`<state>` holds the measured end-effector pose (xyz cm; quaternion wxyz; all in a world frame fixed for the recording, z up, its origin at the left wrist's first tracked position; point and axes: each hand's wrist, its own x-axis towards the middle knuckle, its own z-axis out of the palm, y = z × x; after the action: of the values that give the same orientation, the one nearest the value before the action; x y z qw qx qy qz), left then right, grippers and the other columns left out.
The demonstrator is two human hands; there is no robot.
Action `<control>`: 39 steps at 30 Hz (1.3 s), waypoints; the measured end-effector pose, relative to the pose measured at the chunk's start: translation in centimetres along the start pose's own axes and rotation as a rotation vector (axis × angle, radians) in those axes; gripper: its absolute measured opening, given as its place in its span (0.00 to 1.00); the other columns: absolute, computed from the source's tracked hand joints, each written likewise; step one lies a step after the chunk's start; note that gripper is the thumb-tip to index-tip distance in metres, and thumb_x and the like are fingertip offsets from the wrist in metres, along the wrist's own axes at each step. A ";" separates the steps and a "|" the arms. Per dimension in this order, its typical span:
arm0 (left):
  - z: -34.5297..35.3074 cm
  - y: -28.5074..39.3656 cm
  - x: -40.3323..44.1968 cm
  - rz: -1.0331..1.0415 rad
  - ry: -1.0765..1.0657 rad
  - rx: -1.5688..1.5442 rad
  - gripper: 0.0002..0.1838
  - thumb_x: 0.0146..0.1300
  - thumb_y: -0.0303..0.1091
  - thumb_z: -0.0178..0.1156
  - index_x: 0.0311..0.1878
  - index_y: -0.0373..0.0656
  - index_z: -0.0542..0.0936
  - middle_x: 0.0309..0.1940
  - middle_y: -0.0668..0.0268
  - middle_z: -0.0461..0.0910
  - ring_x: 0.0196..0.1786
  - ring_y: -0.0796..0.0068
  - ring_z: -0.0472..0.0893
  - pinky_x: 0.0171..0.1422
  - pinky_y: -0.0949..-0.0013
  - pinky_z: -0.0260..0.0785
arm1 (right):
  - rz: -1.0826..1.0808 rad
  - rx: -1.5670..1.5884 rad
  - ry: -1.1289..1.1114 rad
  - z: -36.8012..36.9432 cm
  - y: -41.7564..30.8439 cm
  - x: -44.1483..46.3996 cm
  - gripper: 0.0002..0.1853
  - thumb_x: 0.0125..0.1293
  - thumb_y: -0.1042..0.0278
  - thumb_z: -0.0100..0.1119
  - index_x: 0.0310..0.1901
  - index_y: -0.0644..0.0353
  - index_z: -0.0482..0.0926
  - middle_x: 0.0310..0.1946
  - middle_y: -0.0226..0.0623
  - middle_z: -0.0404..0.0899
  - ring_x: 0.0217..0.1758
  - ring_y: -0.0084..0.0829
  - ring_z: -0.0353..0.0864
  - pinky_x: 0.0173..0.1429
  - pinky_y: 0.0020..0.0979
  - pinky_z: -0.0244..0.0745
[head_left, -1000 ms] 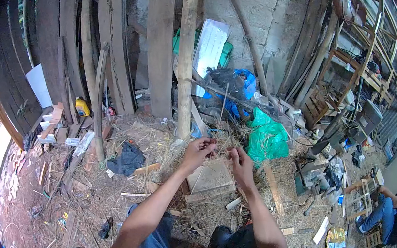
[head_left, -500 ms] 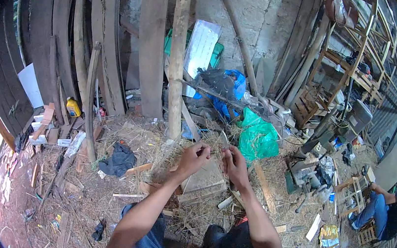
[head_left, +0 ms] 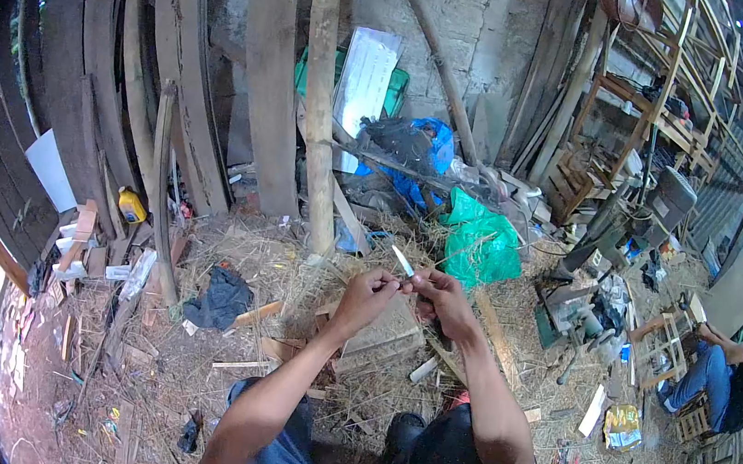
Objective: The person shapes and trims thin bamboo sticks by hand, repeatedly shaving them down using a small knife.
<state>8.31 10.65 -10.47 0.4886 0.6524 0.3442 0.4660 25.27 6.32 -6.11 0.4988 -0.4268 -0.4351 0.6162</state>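
Note:
My right hand [head_left: 444, 301] is closed round a knife [head_left: 402, 260], whose pale blade points up and to the left, away from me. The handle is hidden in the fingers. Close beside it, my left hand [head_left: 367, 300] is closed in a pinch, its fingertips almost at the right hand's. Whatever lies between those fingertips is too small to make out. Below both hands, a wooden block [head_left: 384, 337] stands on the straw-strewn ground between my knees.
A green plastic bag [head_left: 481, 245] lies beyond my right hand, near a wooden post [head_left: 319, 114]. Black cloth or plastic [head_left: 222, 297] and a yellow bottle [head_left: 131, 204] are at left. Machinery [head_left: 581, 299] stands at right, where another person [head_left: 726, 368] sits holding a wooden frame.
My hands have come together, the left moving slightly right towards the right. The knife blade has tilted further to the left. The view has shifted a little.

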 end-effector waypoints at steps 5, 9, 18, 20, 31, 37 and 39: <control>-0.6 2.4 -1.2 -0.198 -0.089 -0.086 0.09 0.62 0.36 0.57 0.36 0.39 0.78 0.25 0.75 0.74 0.27 0.86 0.69 0.31 0.79 0.62 | 0.018 0.083 -0.051 -2.2 0.0 0.3 0.05 0.66 0.68 0.56 0.38 0.60 0.75 0.29 0.31 0.79 0.18 0.14 0.60 0.21 0.19 0.52; -1.4 2.6 -1.7 -0.491 -0.210 -0.167 0.07 0.63 0.36 0.57 0.37 0.44 0.78 0.24 0.77 0.69 0.26 0.88 0.65 0.30 0.81 0.56 | 0.009 0.067 0.015 -2.6 0.2 0.0 0.06 0.66 0.68 0.56 0.37 0.60 0.75 0.29 0.31 0.79 0.17 0.14 0.60 0.20 0.19 0.51; -0.7 0.3 -1.2 -0.095 -0.202 -0.048 0.05 0.63 0.34 0.57 0.36 0.43 0.75 0.29 0.74 0.73 0.30 0.87 0.67 0.32 0.78 0.59 | -0.005 0.051 0.094 -6.6 -0.7 -1.1 0.06 0.66 0.67 0.56 0.34 0.60 0.77 0.25 0.25 0.75 0.16 0.13 0.58 0.20 0.20 0.50; -0.6 0.1 -1.6 -0.149 -0.206 0.004 0.05 0.63 0.33 0.57 0.37 0.42 0.75 0.29 0.74 0.74 0.31 0.86 0.68 0.33 0.77 0.60 | -0.045 0.052 0.192 -7.9 -0.9 -1.5 0.07 0.66 0.67 0.55 0.33 0.60 0.77 0.25 0.24 0.74 0.17 0.13 0.58 0.20 0.20 0.50; -1.1 0.0 -0.2 -0.181 -0.175 0.294 0.05 0.64 0.32 0.56 0.36 0.41 0.74 0.28 0.72 0.73 0.33 0.82 0.69 0.40 0.74 0.63 | 0.058 0.071 0.181 -10.2 0.7 1.1 0.07 0.66 0.66 0.53 0.33 0.57 0.77 0.25 0.22 0.74 0.17 0.14 0.59 0.20 0.19 0.49; -8.6 -0.1 -2.8 -0.297 0.001 0.169 0.04 0.64 0.28 0.53 0.35 0.38 0.73 0.29 0.69 0.73 0.34 0.79 0.70 0.42 0.72 0.63 | -0.014 0.295 0.572 -18.3 4.0 2.2 0.04 0.63 0.76 0.52 0.38 0.64 0.74 0.24 0.29 0.71 0.15 0.16 0.57 0.16 0.19 0.50; -10.4 -0.5 -3.7 -0.341 0.041 0.150 0.05 0.65 0.29 0.52 0.36 0.38 0.74 0.30 0.70 0.73 0.35 0.80 0.70 0.43 0.74 0.63 | 0.022 0.235 0.502 -15.8 4.4 2.5 0.06 0.66 0.69 0.53 0.39 0.62 0.74 0.26 0.27 0.71 0.16 0.15 0.59 0.17 0.19 0.49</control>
<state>-2.67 10.77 -11.07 0.5035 0.6096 0.4934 0.3626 39.00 10.03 -14.60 0.6302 -0.5104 -0.2186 0.5427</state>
